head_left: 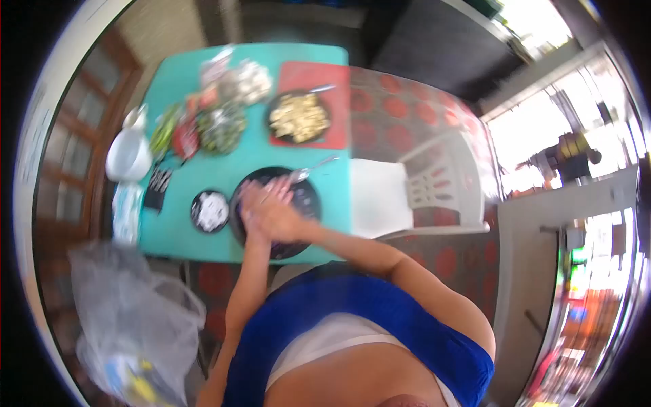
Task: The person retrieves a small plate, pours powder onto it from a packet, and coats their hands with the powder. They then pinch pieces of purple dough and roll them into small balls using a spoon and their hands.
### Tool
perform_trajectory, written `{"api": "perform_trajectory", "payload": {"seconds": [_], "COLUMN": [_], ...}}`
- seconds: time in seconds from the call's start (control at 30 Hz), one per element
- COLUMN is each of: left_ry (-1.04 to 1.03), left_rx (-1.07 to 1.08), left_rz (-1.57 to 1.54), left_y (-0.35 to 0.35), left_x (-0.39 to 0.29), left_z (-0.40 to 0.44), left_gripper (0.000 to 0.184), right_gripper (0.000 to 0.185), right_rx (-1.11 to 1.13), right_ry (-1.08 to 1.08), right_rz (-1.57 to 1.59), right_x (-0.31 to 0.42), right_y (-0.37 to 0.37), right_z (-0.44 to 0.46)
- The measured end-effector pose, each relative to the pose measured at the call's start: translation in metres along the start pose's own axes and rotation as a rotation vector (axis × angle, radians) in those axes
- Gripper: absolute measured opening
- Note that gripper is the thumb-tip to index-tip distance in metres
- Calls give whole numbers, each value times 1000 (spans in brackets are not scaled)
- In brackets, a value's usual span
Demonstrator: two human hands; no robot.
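My left hand (252, 216) and my right hand (285, 218) are pressed together above a round dark plate (308, 203) at the table's near edge. The right hand overlaps the left, and its fingers are blurred. Most of the left hand's fingers are hidden; pinkish fingers or food show past the hands, too smeared to tell. Whether something lies between the palms is not visible. A metal spoon or fork (315, 166) rests over the plate's far right rim. Left of the plate stands a small dark bowl (196, 224) with white contents.
On the turquoise table (183, 237), a dark plate of pale yellow chunks (298, 117) sits on a red mat (339, 132). Bagged vegetables (220, 129) lie at the far left, near a white container (129, 156). A white chair (441, 190) stands right; a plastic bag (129, 312) hangs near left.
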State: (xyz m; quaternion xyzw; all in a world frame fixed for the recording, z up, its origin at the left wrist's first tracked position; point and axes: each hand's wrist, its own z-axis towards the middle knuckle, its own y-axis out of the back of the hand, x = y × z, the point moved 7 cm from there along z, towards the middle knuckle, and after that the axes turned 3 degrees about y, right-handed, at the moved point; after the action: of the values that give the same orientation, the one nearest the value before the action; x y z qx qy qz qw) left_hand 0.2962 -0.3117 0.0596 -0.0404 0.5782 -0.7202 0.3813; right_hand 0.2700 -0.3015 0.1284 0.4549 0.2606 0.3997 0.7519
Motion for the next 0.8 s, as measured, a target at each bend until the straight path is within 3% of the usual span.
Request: {"api": "perform_trajectory", "payload": {"seconds": [0.03,0.07,0.1,0.17,0.23,0.3,0.33,0.37,0.43,0.47,0.5,0.57,0.6,0.73,0.77,0.8], "left_ry": [169,182,216,338,71,157,226,232,295,391,315,242,222,235,223,183], "left_rx": [-227,-227,-257,-95,-385,-427,-496,-491,201,-177,59,-363,-419,-361,-301,-89], "left_rz": [143,98,-30,119,-166,-310,-456,-455,-194,2,-197,-53,-73,-119,-132,-272], "left_y": [-10,-4,-18,-62,-91,-58,-40,-23,-45,-50,-100,-75,-62,-25,-26,-37], "left_x": [2,16,27,31,4,0,10,26,45,51,44,22,14,38,48,49], "left_z": [1,-2,-5,-4,9,8,6,7,10,2,13,13,11,3,8,11], "left_gripper": [74,71,69,70,71,75,78,78,86,92,100,95,94,88,87,86], "right_gripper": [59,61,68,65,68,70,71,69,71,71,71,73,71,64,63,61], "right_rx": [232,464,325,200,226,308,144,161,183,194,255,384,327,326,348,338], "right_ry": [293,583,660,503,477,478,286,434,389,395,384,414,442,608,615,569], "right_rz": [277,565,965,969,874,1024,438,904,1097,1117,1018,848,888,901,812,857], "right_x": [-9,-12,-12,-33,-57,-52,-41,-43,-24,-33,-55,-72,-73,-35,-31,-35], "right_y": [46,71,59,44,31,28,38,72,45,39,27,11,25,96,100,90], "right_z": [14,12,15,38,41,13,-2,-2,8,11,29,45,33,17,31,44]}}
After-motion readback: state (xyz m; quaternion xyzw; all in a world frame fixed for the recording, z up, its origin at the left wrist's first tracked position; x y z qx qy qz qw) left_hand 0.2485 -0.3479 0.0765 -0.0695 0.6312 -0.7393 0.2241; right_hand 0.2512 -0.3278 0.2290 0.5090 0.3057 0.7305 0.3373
